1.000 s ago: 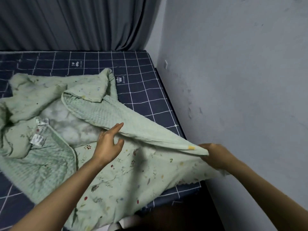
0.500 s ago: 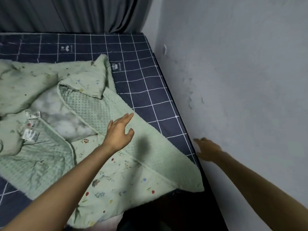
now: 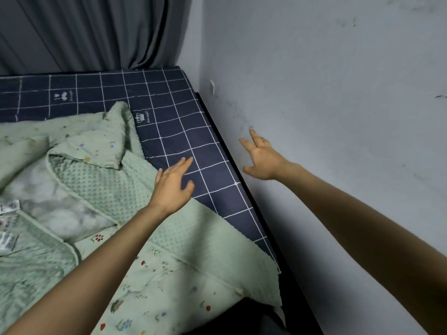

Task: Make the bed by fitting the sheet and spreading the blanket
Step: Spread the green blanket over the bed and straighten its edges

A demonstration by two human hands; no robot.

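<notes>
Both my hands hang spread and empty: left hand (image 3: pixel 173 183), right hand (image 3: pixel 262 157). The soft, light quilted blanket (image 3: pixel 183 259) looks floppy; I'd pinch its 5 o'clock corner.

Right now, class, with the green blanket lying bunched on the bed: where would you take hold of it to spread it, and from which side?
Probably the blanket by its dotted folded-over edge, beside the open left hand. Come from the wall side, fingers sliding under the flap: it lies doubled back over the floral face, so lifting it toward the bare navy sheet should unfold it. The right hand is open too.
</notes>
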